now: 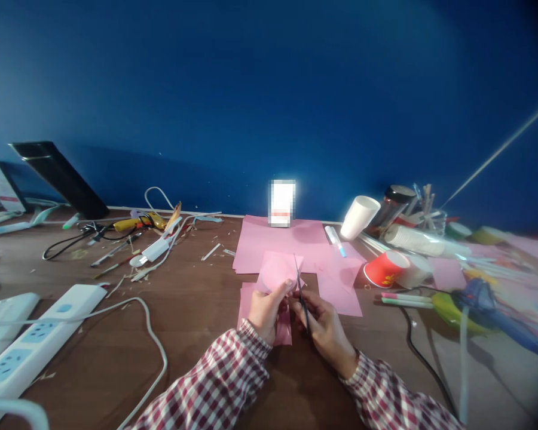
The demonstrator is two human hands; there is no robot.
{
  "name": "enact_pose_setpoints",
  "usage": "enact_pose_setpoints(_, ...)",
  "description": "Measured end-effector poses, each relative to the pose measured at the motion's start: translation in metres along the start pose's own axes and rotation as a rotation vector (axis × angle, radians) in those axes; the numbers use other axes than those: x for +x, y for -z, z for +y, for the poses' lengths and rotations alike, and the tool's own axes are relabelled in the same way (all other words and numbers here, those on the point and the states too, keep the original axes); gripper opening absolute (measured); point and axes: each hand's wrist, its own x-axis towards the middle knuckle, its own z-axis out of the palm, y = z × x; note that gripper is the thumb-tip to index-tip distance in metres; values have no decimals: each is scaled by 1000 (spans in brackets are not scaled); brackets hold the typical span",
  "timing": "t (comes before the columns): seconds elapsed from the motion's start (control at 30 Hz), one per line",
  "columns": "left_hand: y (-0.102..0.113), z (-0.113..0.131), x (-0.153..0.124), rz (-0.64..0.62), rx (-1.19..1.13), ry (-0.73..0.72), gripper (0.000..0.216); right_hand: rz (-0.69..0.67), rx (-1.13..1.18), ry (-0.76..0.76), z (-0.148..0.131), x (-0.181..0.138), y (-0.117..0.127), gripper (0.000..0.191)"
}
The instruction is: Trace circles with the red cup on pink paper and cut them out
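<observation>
My left hand (268,307) pinches a piece of pink paper (275,269) by its near edge, thumb on top. A faint curved line shows on that paper. Dark scissors (305,316) are gripped in my right hand (325,325), their blades pointing away from me at the paper's right side. Whether the blades are on the paper or just beside it, I cannot tell. Below and beyond my hands lie more pink sheets (251,239). A white marker (336,241) with a blue end rests on them at the right.
A blurred white upright card (282,203) stands by the blue wall. To the right are a white paper cup (360,217), a red cup (385,269) and bundled craft things. At the left lie a power strip (40,340), cables, a charger (156,249) and paper scraps.
</observation>
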Motion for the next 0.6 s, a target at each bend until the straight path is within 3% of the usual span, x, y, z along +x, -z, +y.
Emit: enact_pose_setpoints(0.6,0,-4,-1,-51,-16,18,37,-12,104,-21,-2,0,-3,34)
